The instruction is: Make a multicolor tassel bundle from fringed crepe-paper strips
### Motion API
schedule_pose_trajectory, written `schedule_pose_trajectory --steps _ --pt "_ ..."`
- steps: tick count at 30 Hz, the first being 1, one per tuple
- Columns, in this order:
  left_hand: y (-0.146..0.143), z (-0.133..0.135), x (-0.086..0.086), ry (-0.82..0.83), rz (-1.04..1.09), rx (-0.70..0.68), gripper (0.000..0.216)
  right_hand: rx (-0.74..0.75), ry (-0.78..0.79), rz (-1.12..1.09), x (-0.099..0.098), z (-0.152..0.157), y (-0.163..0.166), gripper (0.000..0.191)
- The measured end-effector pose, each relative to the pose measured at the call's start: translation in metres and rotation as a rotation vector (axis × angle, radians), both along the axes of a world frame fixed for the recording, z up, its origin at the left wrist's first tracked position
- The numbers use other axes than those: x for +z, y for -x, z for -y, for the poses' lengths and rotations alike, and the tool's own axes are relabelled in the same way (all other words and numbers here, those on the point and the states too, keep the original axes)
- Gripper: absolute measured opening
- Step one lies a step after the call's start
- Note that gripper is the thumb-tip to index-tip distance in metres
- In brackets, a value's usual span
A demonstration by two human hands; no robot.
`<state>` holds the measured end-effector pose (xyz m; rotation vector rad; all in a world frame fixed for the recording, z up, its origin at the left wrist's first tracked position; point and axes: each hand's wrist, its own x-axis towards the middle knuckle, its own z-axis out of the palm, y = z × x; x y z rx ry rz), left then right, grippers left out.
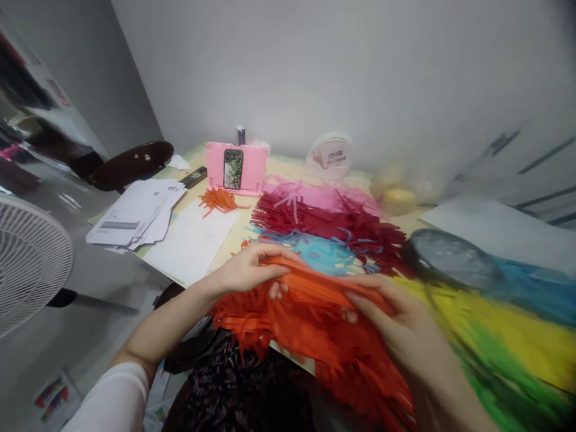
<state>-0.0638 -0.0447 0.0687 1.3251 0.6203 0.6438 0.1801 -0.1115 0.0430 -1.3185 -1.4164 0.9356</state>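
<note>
An orange tissue-paper fringe (315,312) hangs over the near table edge, its cut strips pointing down toward my lap. Along its uncut top band, my left hand (256,270) pinches the left part between thumb and fingers. Toward the right end of the same band, my right hand (396,312) grips it, thumb on the near side and fingers partly hidden behind. Just beyond the band lies light blue fringe (321,252). Farther back is dark red fringe (315,216), with pink paper (351,201) behind it.
A pink tablet case (256,165) with a phone stands at the back. Printed sheets (135,213) and a small orange fringe bunch (218,199) lie left. A round dark-rimmed object (454,258), yellow paper (504,318) and green paper (508,366) are right. A fan (31,264) stands left.
</note>
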Motion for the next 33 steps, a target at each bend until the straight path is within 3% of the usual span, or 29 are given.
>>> schedule_pose_trajectory --steps 6,13,19,24,27,29,33 --pt "0.001 0.001 -0.005 0.032 0.106 0.048 0.021 0.059 -0.094 -0.208 -0.004 0.004 0.006 0.013" --pt "0.002 0.002 -0.006 0.019 0.114 0.051 0.020 0.031 -0.004 -0.296 -0.007 0.004 0.010 0.008" --pt "0.000 0.005 -0.002 -0.113 -0.040 0.115 0.033 0.019 -0.071 -0.144 -0.010 0.006 0.002 0.013" --pt "0.001 0.013 -0.001 -0.470 -0.208 0.162 0.030 -0.102 -0.129 0.107 0.000 0.009 0.009 0.019" --pt "0.003 0.017 0.002 -0.650 -0.294 0.199 0.014 -0.121 -0.200 0.272 0.004 0.010 0.011 0.013" --pt "0.004 0.018 0.004 -0.700 -0.327 0.190 0.019 -0.101 -0.214 0.373 0.003 0.011 0.009 0.025" --pt "0.003 0.017 0.006 -0.661 -0.391 0.168 0.010 -0.072 -0.198 0.398 0.003 0.012 0.007 0.015"
